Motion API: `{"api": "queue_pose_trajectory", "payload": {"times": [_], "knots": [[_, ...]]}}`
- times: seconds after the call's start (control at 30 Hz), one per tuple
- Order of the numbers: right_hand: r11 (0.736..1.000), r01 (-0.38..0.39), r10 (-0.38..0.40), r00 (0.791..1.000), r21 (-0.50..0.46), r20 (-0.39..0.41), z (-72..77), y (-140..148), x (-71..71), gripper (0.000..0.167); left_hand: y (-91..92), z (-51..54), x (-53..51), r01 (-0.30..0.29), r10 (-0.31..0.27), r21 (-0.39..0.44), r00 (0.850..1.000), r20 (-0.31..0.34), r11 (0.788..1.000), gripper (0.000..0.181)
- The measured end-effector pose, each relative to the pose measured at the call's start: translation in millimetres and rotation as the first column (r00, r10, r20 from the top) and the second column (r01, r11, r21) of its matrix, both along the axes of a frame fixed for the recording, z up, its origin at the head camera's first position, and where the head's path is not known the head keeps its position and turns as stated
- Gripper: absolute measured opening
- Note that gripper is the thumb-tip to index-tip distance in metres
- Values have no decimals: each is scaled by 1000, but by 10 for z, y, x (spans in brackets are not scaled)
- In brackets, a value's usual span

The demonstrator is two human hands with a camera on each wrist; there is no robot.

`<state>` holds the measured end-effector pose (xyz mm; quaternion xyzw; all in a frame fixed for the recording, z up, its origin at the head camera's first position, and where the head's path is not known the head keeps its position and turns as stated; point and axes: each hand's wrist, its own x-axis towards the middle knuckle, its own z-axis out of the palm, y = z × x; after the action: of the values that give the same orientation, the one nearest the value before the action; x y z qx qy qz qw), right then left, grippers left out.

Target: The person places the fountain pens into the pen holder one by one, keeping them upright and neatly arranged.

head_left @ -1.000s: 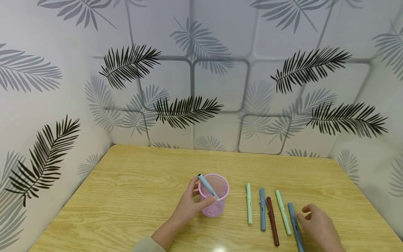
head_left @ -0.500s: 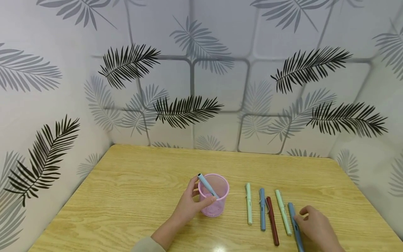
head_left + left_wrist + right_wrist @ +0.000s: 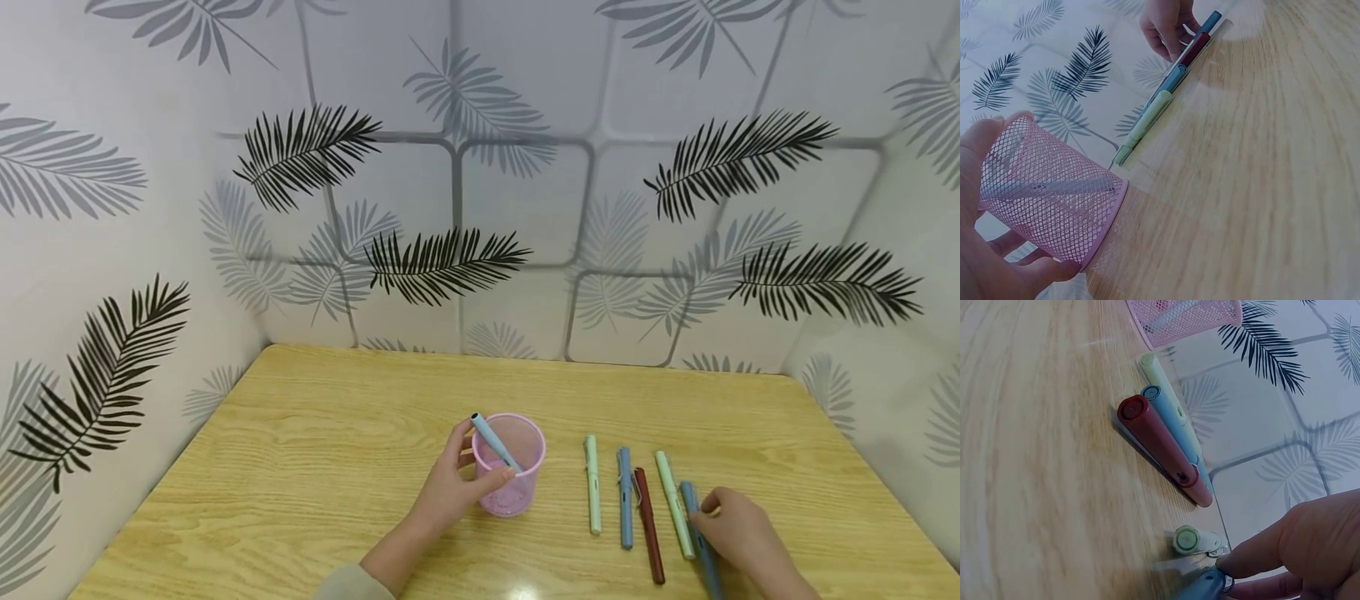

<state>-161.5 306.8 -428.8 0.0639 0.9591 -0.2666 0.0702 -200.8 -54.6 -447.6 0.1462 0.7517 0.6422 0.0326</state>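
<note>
Wall [image 3: 525, 200] with leaf print, across upper frame. Wood-grain table [image 3: 337, 433], across lower frame. Left hand [image 3: 453, 487], lower centre: curled round side of pink mesh cup [image 3: 506, 499], thumb near rim. Right hand [image 3: 744, 533], lower right: fingertips almost together, pinching far-right blue pen [image 3: 705, 557]. Cup upright on table, lower centre; pale blue pen [image 3: 493, 440] leaning inside. Lower right, left to right, on table: first green pen [image 3: 593, 487], middle blue pen [image 3: 626, 504], dark red pen [image 3: 649, 529], second green pen [image 3: 677, 507], last just beside pinched pen.

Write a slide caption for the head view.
Left hand holds a pink cup while right fingers pinch the rightmost blue pen.
</note>
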Motion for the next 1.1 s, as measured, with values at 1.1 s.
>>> {"api": "queue_pose_trajectory", "payload": {"times": [1.1], "knots": [[994,-9,7,1000,-112,-19,52,42,-3,31,2,29,13,-1,1,7,1000,0,1000,76]]}}
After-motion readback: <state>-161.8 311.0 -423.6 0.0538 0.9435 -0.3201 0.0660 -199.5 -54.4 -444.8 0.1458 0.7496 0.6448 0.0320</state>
